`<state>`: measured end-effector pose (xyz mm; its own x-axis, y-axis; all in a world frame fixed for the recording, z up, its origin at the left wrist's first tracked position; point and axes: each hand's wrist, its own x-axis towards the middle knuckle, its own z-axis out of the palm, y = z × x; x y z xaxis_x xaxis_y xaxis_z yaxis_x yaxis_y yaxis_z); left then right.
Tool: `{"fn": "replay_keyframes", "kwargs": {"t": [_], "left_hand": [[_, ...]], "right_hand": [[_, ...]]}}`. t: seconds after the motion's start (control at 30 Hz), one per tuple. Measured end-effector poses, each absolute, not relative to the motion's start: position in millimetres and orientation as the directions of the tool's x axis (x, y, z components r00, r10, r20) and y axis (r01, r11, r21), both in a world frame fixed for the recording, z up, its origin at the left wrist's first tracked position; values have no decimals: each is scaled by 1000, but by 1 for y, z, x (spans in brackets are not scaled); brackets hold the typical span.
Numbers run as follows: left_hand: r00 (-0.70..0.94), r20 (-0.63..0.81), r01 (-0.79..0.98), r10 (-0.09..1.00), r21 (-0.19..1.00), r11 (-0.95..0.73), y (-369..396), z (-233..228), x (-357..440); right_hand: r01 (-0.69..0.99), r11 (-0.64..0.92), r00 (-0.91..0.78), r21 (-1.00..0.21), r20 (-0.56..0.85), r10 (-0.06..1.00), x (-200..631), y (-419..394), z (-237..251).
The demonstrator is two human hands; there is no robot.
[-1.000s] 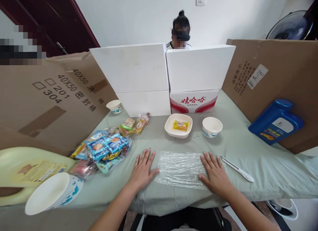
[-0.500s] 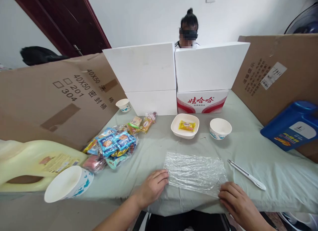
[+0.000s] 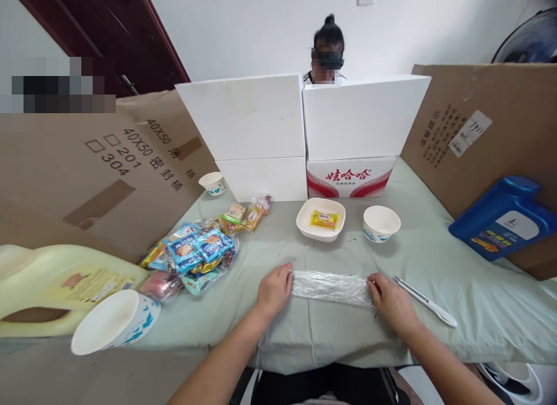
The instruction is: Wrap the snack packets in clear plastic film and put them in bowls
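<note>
Left hand [image 3: 274, 290] and right hand [image 3: 394, 303] seemingly pinch 1 plastic sheet [image 3: 329, 286].

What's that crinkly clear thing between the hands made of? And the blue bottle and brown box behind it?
Clear sheet: looks like thin, shiny plastic film; it's see-through, wrinkled and glinting.
Blue bottle: probably smooth, hard plastic, judging by its moulded shape and soft sheen.
Brown box: seems to be cardboard, dull and stiff-looking, with printed writing.
</note>
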<state>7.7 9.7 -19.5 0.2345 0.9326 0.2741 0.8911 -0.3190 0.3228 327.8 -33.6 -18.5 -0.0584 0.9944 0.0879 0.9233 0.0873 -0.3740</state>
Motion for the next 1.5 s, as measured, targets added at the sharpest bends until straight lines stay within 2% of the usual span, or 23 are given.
{"fn": "replay_keyframes", "kwargs": {"t": [0.07, 0.13, 0.2, 0.27, 0.33, 0.4, 0.47, 0.53, 0.6, 0.7, 0.77, 0.9, 0.97, 1.1, 1.23, 1.33, 1.4, 1.43, 1.5], "left_hand": [[223, 253, 917, 941, 272, -290, 13, -26, 8], [192, 247, 939, 950, 236, -251, 14, -27, 5], [131, 285, 962, 950, 196, -191, 13, -23, 3], [99, 361, 975, 927, 153, -163, 9, -15, 5], [156, 424, 961, 892, 143, -237, 1, -7, 16], [288, 422, 908, 860, 166, -385, -9, -5, 35], [423, 357, 842, 833, 185, -507, -18, -9, 53], [498, 257, 819, 828, 174, -547, -23, -18, 63], [501, 160, 841, 850, 140, -522, -22, -28, 59], [465, 79, 877, 882, 97, -471, -16, -35, 36], [450, 72, 887, 890, 76, -455, -13, -34, 23], [323, 156, 939, 933, 69, -337, -19, -19, 24], [278, 190, 946, 942, 117, -303, -26, -9, 38], [405, 176, 860, 897, 261, -439, -38, 3, 73], [522, 186, 767, 832, 325, -554, -41, -2, 97], [731, 190, 586, 655, 318, -745, -41, -8, 101], [846, 199, 428, 495, 301, -852, -41, -9, 98], [868, 219, 374, 445, 300, -877, -41, -9, 96], [837, 309, 355, 453, 325, -877, -41, -10, 91]], "right_hand": [[958, 80, -51, -276, 109, 993, 323, -28, -27], [966, 63, -33, -252, 118, 992, 321, -27, -33], [974, 53, -20, -220, 148, 989, 322, -29, -31], [984, 72, -30, -163, 246, 969, 318, -31, -24], [987, 126, -77, -104, 387, 919, 307, -35, -15], [965, 252, -189, -73, 471, 862, 287, -38, -10], [901, 431, -366, -54, 443, 819, 265, -39, -12], [832, 552, -506, -51, 336, 794, 253, -37, -21], [840, 538, -513, -72, 215, 831, 257, -35, -31], [920, 383, -371, -85, 127, 920, 289, -36, -44], [941, 332, -320, -67, 149, 936, 312, -44, -49], [929, 371, -355, 0, 289, 889, 333, -76, -50], [923, 384, -371, 29, 334, 867, 334, -96, -50], [892, 450, -427, 45, 408, 807, 343, -129, -48], [818, 575, -495, -14, 492, 716, 350, -143, -28], [680, 724, -603, -112, 477, 640, 339, -141, 8], [534, 789, -685, -304, 392, 614, 327, -136, 36], [474, 769, -712, -428, 327, 621, 321, -133, 48], [436, 638, -718, -635, 182, 672, 311, -122, 65]]}}
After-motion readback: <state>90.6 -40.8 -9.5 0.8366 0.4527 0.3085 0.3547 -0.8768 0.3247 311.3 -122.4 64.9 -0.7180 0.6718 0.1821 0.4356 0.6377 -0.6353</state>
